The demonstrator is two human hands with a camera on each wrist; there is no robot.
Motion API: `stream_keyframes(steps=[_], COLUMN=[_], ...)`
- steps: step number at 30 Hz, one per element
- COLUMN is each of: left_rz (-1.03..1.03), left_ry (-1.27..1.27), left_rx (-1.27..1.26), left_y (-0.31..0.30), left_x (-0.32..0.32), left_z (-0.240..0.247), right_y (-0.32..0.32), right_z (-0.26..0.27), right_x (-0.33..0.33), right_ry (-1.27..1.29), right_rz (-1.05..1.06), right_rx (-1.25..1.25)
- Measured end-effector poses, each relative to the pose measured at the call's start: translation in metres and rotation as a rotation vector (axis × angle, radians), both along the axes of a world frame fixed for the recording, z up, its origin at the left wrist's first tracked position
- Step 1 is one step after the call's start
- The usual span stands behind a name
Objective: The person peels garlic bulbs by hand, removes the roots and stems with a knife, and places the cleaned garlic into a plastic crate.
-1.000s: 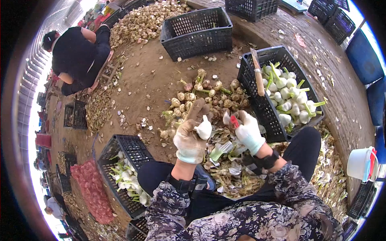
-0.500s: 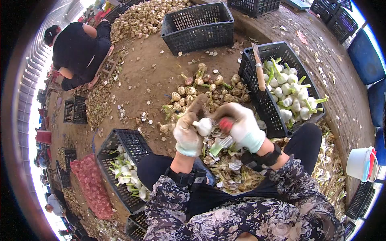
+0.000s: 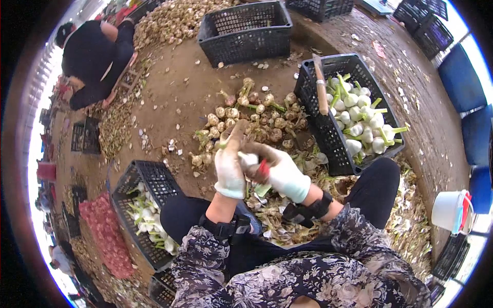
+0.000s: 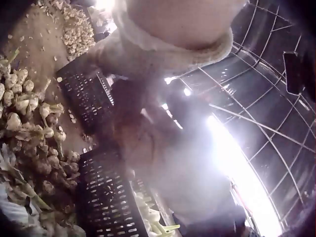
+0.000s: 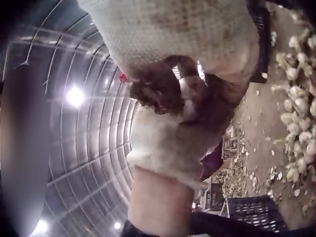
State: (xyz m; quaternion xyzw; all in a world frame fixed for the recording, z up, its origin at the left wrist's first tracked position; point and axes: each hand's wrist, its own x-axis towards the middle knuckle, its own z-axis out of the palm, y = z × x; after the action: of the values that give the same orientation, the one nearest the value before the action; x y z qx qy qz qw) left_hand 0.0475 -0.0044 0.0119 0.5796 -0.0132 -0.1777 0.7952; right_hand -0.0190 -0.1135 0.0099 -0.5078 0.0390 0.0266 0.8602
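In the head view my gloved left hand [image 3: 229, 167] holds a white garlic bulb [image 3: 248, 159], mostly covered by the fingers; a green stem end [image 3: 222, 145] pokes out on its left side. My gloved right hand [image 3: 285, 174] meets it from the right, fingers curled round a small red item [image 3: 263, 169] whose kind I cannot tell. Both gloves are brown with dirt at the fingers. The right wrist view has the two hands close together, the bulb between the soiled fingers. Below them lie peeled skins and cut leaves [image 3: 277, 220].
Untrimmed garlic [image 3: 267, 118] lies heaped ahead. A black crate [image 3: 328, 133] of cleaned bulbs stands right, a wooden-handled knife [image 3: 322, 97] across its rim. Another crate [image 3: 159, 179] with garlic sits left, near a red net sack [image 3: 106, 236]. A person [image 3: 95, 61] crouches at far left.
The right hand has moved left to the bulb in the left hand, bringing the red item against it. The bulb is now more covered by fingers.
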Motion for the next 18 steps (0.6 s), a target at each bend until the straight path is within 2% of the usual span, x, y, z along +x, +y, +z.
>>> stream_keyframes(steps=[2,3,4,5,6,7,8,9,10,11,12,13,14,16,17,18], left_rz=[0.143,0.264,0.399,0.477,0.547,0.589,0.628,0.669,0.710,0.752,0.879,0.747,0.750,0.712,0.703,0.716], left_ry=[-0.215,-0.392,-0.413,-0.524,-0.633,-0.747,-0.863,-0.874,-0.884,-0.892,-0.760,-0.656,-0.657,-0.580,-0.537,-0.530], left_rx=[0.237,0.251,0.269,0.419,0.571,0.595,0.619,0.651,0.683,0.716,0.716,0.451,0.450,0.323,0.302,0.306], left_y=[-0.002,0.009,0.010,0.017,0.025,0.035,0.041,0.042,0.043,0.044,0.036,0.044,0.048,0.056,0.061,0.063], left_x=[-0.006,-0.004,-0.007,-0.009,-0.009,-0.009,-0.007,-0.006,-0.004,-0.003,0.001,-0.002,0.002,0.013,0.017,0.019], left_z=[-0.004,-0.020,0.006,0.022,0.030,0.028,0.026,0.025,0.024,0.023,0.025,0.032,0.029,0.020,0.016,0.012], right_y=[-0.007,-0.007,-0.008,-0.002,0.009,0.026,0.050,0.067,0.090,0.107,0.128,0.113,0.095,0.064,0.046,0.031], right_z=[-0.010,-0.018,-0.036,-0.054,-0.075,-0.105,-0.120,-0.078,-0.082,-0.066,-0.087,-0.085,-0.081,-0.105,-0.122,-0.152], right_x=[0.005,0.009,0.015,0.022,0.028,0.036,0.046,0.048,0.059,0.065,0.073,0.078,0.089,0.106,0.117,0.121], right_ry=[0.147,0.261,0.305,0.418,0.532,0.545,0.487,0.292,0.243,-0.152,-0.131,-0.034,0.054,0.319,0.457,0.452], right_rz=[-0.011,-0.091,-0.105,-0.153,-0.205,-0.152,-0.104,-0.012,0.191,0.150,0.152,0.152,0.148,-0.177,-0.321,-0.536], right_rx=[-0.047,0.139,0.234,0.243,0.249,0.048,-0.030,-0.343,-0.216,-0.212,-0.133,-0.316,-0.503,-0.948,-0.896,-1.071])
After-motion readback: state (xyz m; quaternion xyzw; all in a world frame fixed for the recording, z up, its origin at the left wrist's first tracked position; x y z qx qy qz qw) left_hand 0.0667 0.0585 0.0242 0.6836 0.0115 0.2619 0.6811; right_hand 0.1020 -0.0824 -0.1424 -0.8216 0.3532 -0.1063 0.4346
